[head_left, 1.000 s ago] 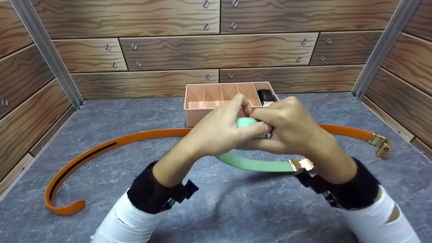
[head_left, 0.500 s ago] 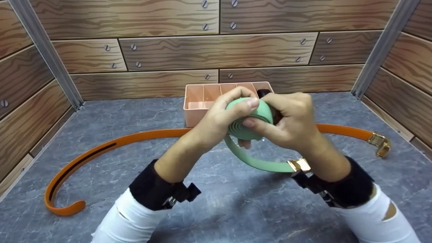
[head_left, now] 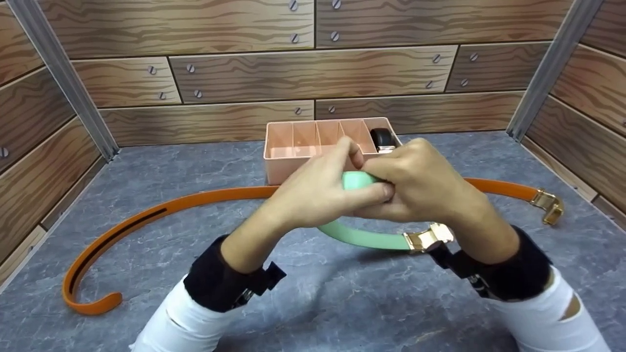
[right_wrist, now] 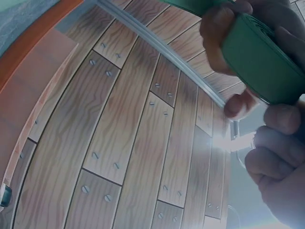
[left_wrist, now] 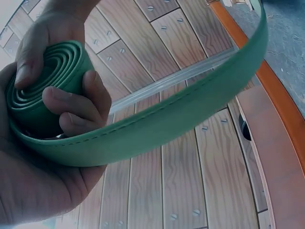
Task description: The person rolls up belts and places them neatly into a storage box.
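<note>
A green belt is wound into a tight roll (head_left: 357, 180), held up by both hands above the table. My left hand (head_left: 318, 193) grips the roll, thumb across its near side. Pressed close against it, my right hand (head_left: 420, 183) grips the roll from the other side. The left wrist view shows the coil's spiral edge (left_wrist: 52, 90) with fingers curled round it, and the unrolled strap (left_wrist: 157, 124) running off to the right. Below the hands, the belt's loose length (head_left: 362, 238) curves to a gold buckle (head_left: 423, 238). In the head view the hands hide most of the roll.
An orange belt (head_left: 225, 194) lies in a wide curve behind the hands, its gold buckle (head_left: 547, 205) at the right. Behind it stands a pink divided box (head_left: 288, 170) with a black rolled belt (head_left: 381, 139) in its rightmost compartment. Wood-patterned walls enclose the table.
Both hands have tipped and turned the roll, so its spiral side, seen half a second ago, is covered again. The green belt's buckle has drawn slightly left toward the roll.
</note>
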### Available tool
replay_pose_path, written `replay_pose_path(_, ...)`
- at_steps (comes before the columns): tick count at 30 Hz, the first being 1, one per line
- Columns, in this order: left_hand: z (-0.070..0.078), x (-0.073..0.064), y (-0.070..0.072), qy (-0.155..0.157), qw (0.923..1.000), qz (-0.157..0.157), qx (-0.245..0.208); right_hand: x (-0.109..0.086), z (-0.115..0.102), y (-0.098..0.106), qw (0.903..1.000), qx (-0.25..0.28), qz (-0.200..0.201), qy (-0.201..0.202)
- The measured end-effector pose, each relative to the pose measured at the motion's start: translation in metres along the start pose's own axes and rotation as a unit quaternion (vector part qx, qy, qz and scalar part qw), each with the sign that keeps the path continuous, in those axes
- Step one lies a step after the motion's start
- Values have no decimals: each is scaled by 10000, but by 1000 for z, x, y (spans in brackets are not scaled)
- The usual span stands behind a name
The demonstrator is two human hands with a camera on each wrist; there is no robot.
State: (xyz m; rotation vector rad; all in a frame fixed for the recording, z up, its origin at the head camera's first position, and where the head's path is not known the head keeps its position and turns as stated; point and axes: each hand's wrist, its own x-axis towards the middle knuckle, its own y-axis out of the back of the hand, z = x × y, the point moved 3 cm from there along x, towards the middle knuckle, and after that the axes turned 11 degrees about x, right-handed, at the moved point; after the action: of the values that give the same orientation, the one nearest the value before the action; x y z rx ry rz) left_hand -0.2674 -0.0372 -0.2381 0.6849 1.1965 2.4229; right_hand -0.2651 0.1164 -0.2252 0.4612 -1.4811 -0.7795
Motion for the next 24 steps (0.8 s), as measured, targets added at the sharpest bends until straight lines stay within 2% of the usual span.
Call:
replay_pose_path(3,-1,2,1,-306,9943,195,-1002,1,3,1,9973,517,506,-108)
replay_pose_path(5,-1,4,1,-616,9797,298,-1882,1,6,2,9919,767,949,-345)
replay_pose_path(7,0,6,1,-912,9578,382,-2699,0,8,3,9842,993,1319,-643)
replay_pose_path(8,0,7,1,-1017,9498,451,-2924,0,9,3,9809,1041,1452,-770)
replay_pose_path(10,-1,8,2,-1093,9437,499,-3083,0,10,2,9795,1088,1458,-870)
replay_pose_path(11,-1,8,1,-1050,9454,454,-3052,0,9,1,9814,1102,1309,-871)
replay_pose_path(13,-1,6,1,-834,9615,329,-2597,0,8,-1,9886,995,821,-783)
replay_pose_path(15,-1,3,0,-613,9820,118,-1784,0,5,-2,9949,748,243,-637)
replay_pose_path(17,0,0,-2,-474,9931,-75,-1068,-1,2,-3,9981,393,-144,-449)
replay_pose_path(18,1,0,-2,-439,9963,-99,-738,-2,1,-3,9989,239,-220,-344)
replay_pose_path(20,2,-1,-2,-425,9981,-104,-427,-2,0,-3,9996,78,-211,-173)
replay_pose_path(22,2,-1,-1,-446,9972,-20,-592,-1,1,-3,10000,33,26,-3)
replay_pose_path(24,1,1,0,-515,9924,76,-1118,-1,2,-2,9990,168,417,50)
